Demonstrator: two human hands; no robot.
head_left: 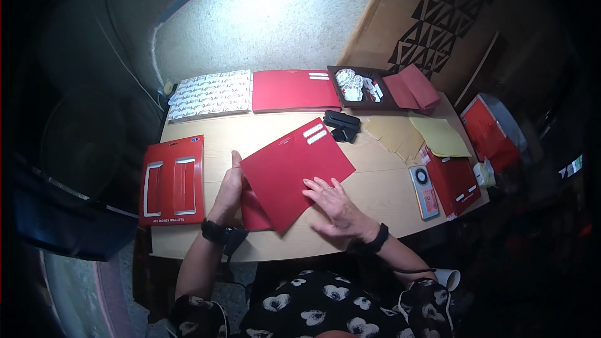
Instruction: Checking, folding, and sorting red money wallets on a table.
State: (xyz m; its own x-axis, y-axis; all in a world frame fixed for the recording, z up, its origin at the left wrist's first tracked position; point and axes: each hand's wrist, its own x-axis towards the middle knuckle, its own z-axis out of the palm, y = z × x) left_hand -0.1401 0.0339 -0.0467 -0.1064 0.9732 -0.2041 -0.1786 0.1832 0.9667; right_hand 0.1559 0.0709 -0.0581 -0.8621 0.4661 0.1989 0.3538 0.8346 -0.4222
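My left hand (229, 189) grips the left edge of a red card sheet (294, 169), its thumb pointing up. Two white rounded strips mark the sheet's top right corner. The sheet is tilted, with one corner toward me. My right hand (338, 209) has its fingers spread, the fingertips touching the sheet's lower right part. Part of another red piece (252, 214) shows below the sheet, beside my left hand; the rest of it is hidden. Dark bands circle both wrists.
Along the back stand a patterned white stack (211, 92), a red card stack (293, 91) and a dark tray (341, 101). A red window-cut package (172, 181) lies left. A black stapler-like object (342, 122), a phone (425, 194) and red packs (454, 181) lie right.
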